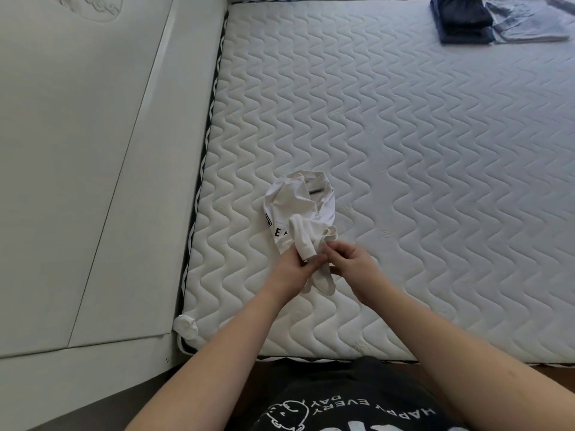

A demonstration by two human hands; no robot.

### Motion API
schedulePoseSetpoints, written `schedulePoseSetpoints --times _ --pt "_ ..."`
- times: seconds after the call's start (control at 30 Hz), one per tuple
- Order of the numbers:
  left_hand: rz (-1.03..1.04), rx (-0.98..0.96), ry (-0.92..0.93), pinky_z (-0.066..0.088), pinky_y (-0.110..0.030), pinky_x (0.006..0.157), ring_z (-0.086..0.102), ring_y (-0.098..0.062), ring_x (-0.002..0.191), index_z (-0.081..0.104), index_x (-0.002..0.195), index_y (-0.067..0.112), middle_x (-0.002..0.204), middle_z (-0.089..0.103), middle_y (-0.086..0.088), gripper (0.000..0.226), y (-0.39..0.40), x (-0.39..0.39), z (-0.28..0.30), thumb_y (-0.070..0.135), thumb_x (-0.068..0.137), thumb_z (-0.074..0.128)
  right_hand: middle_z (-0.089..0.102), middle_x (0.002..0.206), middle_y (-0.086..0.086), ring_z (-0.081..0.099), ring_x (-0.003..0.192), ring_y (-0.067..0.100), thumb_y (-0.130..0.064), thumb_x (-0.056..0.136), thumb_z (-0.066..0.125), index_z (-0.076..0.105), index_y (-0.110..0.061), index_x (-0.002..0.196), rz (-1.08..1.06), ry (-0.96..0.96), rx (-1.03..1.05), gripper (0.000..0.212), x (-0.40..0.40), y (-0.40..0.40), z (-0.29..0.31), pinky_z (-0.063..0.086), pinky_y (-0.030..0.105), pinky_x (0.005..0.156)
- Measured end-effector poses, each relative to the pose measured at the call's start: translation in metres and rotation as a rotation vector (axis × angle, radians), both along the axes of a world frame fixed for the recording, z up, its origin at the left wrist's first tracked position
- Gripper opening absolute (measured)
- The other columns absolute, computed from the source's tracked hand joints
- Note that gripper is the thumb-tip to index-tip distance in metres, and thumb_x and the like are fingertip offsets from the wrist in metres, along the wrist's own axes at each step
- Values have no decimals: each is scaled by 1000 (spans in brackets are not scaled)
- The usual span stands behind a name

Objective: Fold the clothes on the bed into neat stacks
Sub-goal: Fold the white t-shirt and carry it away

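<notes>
Both hands meet over the bed: left hand and right hand each pinching a small white sock, working it straight. Just beyond the sock lies a crumpled white garment, unfolded. Far beyond that, folded dark clothes. Next, probably, comes pairing or rolling the sock.

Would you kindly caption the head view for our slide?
Both hands, left and right, grip a crumpled white garment on the quilted mattress; folded clothes behind.
</notes>
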State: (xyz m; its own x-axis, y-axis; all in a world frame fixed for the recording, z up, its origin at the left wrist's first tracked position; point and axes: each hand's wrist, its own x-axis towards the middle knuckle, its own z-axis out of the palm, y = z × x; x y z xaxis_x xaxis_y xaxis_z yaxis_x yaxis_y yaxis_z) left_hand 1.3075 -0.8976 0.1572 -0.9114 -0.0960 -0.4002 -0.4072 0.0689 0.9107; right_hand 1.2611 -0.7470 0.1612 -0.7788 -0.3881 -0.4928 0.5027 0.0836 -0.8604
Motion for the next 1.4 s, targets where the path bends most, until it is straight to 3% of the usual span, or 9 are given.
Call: schedulePoseSetpoints --times 0.1,0.23,0.43,0.57,0.77,0.97,1.13,1.27,1.4 --pt "45 -113 -2 51 -31 80 66 -6 92 65 106 23 99 72 5 13 -2 -2 -5 19 94 63 70 84 4 67 81 18 -17 101 52 68 -11 93 -13 42 66 18 -1 -1 5 57 31 75" --pt "216 -154 -35 54 -42 90 67 -18 100 66 112 14 105 72 -1 20 -19 -1 -7 23 94 63 57 72 -3 52 68 13 -29 104 42 54 -20 82 -1 310 504 27 -8 5 1 41 32 65" --pt "319 -316 44 52 -29 73 64 -4 81 58 120 27 91 68 12 38 -56 11 -11 5 90 49 58 84 5 52 81 23 -30 105 39 56 -10 91 -36 280 735 30 -23 22 -20 29 32 65" --pt "396 -339 -27 53 -35 81 64 -16 93 57 125 25 99 67 10 47 -84 22 -17 1 88 42 67 94 11 62 84 25 -31 100 52 64 -5 104 -136 131 607 29 -24 29 -26 49 38 76" --pt "417 -105 -155 57 -50 81 62 -26 93 69 109 24 107 68 -11 53 -90 29 -26 -6 87 32 68 113 15 67 98 22 -11 98 55 61 -3 121 -137 -332 79 25 -15 32 -29 57 26 78" --pt "440 173 -330 47 -33 77 62 -22 87 72 101 10 94 69 -5 22 -79 24 -33 11 92 51 71 112 15 67 108 28 4 86 68 63 -4 124 -5 -268 196 39 -8 35 -37 52 37 97" --pt "368 -113 -213 48 -21 74 63 -10 86 65 119 15 102 68 -3 29 -84 33 -41 13 90 63 76 89 4 70 88 18 -14 82 77 76 -12 97 73 -71 616 15 -3 52 -41 53 29 80" --pt "271 -462 -160 46 -30 81 63 -25 102 64 124 15 105 67 -4 34 -94 34 -46 15 90 60 74 84 8 64 81 22 -16 86 65 76 -13 83 148 70 1051 11 -1 85 -41 42 26 65" --pt "235 -627 -149 51 -40 90 62 -34 108 62 127 12 116 69 -14 34 -103 29 -49 22 96 54 71 90 16 64 87 31 -9 88 54 69 -5 91 -43 89 1125 16 -3 121 -41 50 34 74"
